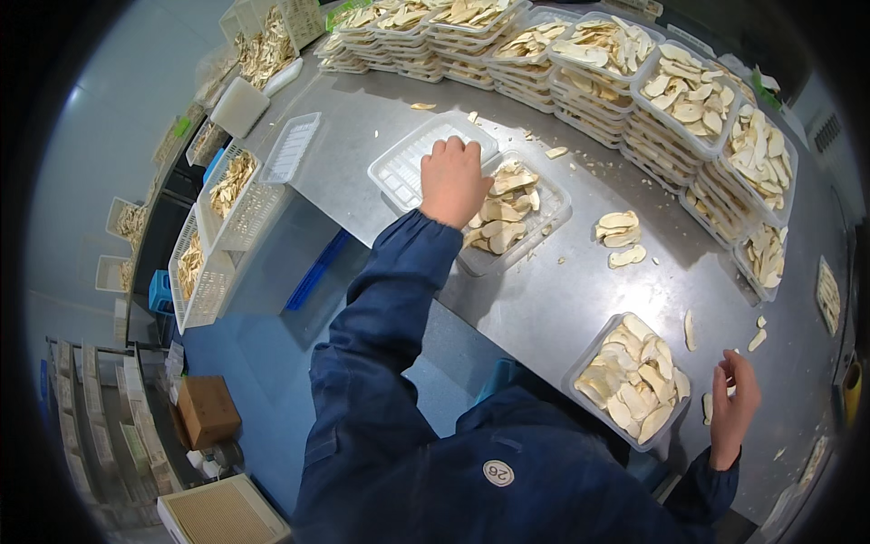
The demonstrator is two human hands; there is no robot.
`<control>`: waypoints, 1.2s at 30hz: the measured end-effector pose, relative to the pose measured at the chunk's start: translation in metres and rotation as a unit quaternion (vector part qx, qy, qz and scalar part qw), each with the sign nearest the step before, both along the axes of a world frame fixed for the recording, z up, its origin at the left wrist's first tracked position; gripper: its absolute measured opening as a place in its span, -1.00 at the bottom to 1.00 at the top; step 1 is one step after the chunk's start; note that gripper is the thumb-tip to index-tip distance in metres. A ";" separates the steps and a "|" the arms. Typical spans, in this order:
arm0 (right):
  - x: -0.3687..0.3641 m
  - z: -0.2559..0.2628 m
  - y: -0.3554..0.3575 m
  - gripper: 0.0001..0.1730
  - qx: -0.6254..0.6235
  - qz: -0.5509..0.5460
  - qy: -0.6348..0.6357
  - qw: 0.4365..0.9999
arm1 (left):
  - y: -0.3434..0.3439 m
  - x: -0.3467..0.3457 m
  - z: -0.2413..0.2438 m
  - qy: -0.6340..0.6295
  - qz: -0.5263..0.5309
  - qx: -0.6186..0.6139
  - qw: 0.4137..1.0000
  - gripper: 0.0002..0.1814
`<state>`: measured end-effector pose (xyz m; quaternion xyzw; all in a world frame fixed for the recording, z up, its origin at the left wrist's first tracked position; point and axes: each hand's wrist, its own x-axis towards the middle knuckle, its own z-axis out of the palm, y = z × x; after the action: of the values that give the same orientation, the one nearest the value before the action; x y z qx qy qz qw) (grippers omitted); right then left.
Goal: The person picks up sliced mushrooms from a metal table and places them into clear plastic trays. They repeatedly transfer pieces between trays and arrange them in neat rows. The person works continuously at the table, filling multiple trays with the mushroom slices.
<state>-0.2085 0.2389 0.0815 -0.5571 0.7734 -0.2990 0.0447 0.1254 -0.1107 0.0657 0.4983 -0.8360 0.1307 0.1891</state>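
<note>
My left hand is over the shared edge of an empty clear plastic tray and a clear tray partly filled with dried mushroom slices. Its fingers are bent down, and whether they grip anything is hidden. My right hand rests at the right on the metal table, fingers curled beside a loose slice; its grip cannot be made out. Between the hands, close to my body, a full tray of slices stands at the table's edge. Farther back lies a small group of loose slices.
Stacked filled trays line the back of the metal table. At the left stand a white slatted tray, a stack of pale trays or lids and perforated baskets of slices. Crumbs and single slices lie scattered about.
</note>
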 end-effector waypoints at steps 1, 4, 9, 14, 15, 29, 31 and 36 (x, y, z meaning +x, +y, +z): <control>-0.001 0.000 0.002 -0.75 0.002 -0.016 -0.017 1.000 | 0.007 0.007 0.003 0.003 -0.026 0.072 0.997 -0.64; -0.004 -0.004 0.009 -0.78 0.008 -0.053 -0.048 0.997 | 0.029 0.020 0.007 0.018 -0.071 0.275 0.959 -0.71; -0.008 -0.010 0.013 -0.80 0.021 -0.069 -0.049 0.996 | 0.053 0.027 -0.013 0.020 -0.050 0.257 0.965 -0.72; -0.011 -0.013 0.017 -0.82 0.003 -0.067 -0.051 0.996 | 0.054 0.030 -0.017 0.045 -0.088 0.262 0.960 -0.73; -0.011 -0.014 0.018 -0.82 -0.005 -0.072 -0.063 0.995 | 0.051 0.032 -0.020 0.057 -0.085 0.284 0.954 -0.73; -0.022 -0.020 0.031 -0.84 -0.011 -0.115 -0.048 0.992 | -0.008 0.059 -0.016 0.299 0.009 0.365 0.881 -0.71; -0.023 -0.020 0.032 -0.83 -0.012 -0.119 -0.049 0.992 | -0.008 0.056 -0.014 0.299 0.022 0.382 0.874 -0.73; -0.023 -0.016 0.032 -0.83 0.000 -0.121 -0.053 0.991 | 0.024 0.035 -0.008 0.134 -0.043 0.100 0.985 -0.65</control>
<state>-0.2311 0.2711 0.0659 -0.4425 0.8318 -0.3313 0.0494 0.1606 -0.0869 0.0574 0.4908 -0.8328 -0.0295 0.2544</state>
